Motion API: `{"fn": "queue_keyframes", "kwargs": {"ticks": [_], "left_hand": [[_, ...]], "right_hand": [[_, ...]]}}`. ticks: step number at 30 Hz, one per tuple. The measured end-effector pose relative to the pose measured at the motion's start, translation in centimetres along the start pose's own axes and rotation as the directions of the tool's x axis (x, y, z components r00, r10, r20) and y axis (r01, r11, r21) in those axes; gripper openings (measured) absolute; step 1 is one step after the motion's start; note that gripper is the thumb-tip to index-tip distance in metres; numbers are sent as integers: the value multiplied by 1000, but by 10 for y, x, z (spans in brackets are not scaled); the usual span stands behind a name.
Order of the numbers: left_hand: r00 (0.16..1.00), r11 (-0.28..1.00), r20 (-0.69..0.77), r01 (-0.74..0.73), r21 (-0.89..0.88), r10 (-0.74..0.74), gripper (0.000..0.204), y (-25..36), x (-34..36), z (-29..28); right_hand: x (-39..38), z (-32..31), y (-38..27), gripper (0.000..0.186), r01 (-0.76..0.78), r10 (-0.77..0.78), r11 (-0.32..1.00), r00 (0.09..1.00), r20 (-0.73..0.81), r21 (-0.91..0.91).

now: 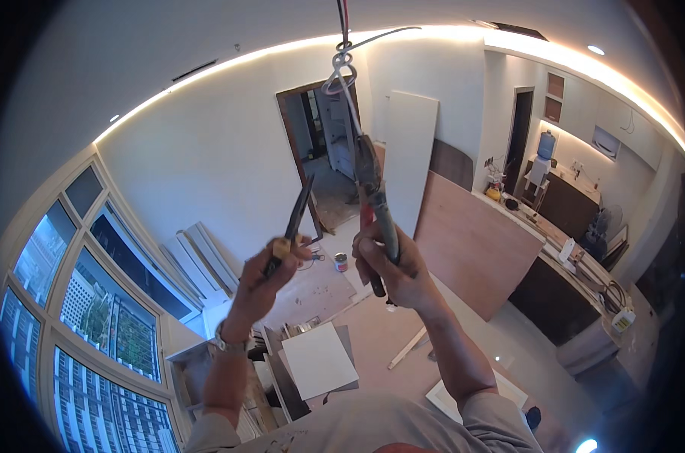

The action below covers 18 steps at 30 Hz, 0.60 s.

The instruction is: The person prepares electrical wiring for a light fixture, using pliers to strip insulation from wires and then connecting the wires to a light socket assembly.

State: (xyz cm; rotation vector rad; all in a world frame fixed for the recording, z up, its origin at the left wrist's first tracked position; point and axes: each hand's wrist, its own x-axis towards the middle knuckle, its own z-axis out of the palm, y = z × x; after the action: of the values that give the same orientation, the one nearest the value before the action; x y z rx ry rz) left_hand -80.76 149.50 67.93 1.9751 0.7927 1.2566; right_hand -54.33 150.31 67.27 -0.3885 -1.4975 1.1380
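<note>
Wires (pixel 342 68) hang from the ceiling, looped around one another, with one pale end sticking out to the right. My right hand (pixel 397 268) is closed around the handles of a pair of pliers (pixel 369 172), held upright. The pliers' jaws meet the lower end of a pale wire strand; how firmly they grip it cannot be made out. To the left, my raised left hand (pixel 270 272) is closed on a dark, narrow tool with a pointed end (pixel 300 208). A yellowish piece shows at its fingers; the tool's exact kind is unclear.
Below lie a white panel (pixel 320 361) and wooden boards. A small can (pixel 341 262) stands beyond my hands. Large boards (pixel 463 241) lean at the wall by a doorway (pixel 323 162). Windows (pixel 108 302) line the left; a cluttered counter (pixel 561 249) runs along the right.
</note>
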Motion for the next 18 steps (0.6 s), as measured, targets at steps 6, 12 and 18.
{"fn": "queue_keyframes", "kwargs": {"ticks": [6, 12, 18], "left_hand": [[995, 994, 103, -18, 108, 7, 32, 67, 59, -6], [988, 908, 139, -124, 400, 74, 34, 82, 97, -4], [953, 654, 140, -288, 700, 270, 41, 95, 112, 5]], "right_hand": [[-5, -11, -8, 19, 12, -15, 995, 1000, -26, -98], [-10, -18, -15, 15, 62, -77, 974, 995, -56, -219], [-11, -22, -17, 12, 80, -137, 900, 985, -102, -428]]}}
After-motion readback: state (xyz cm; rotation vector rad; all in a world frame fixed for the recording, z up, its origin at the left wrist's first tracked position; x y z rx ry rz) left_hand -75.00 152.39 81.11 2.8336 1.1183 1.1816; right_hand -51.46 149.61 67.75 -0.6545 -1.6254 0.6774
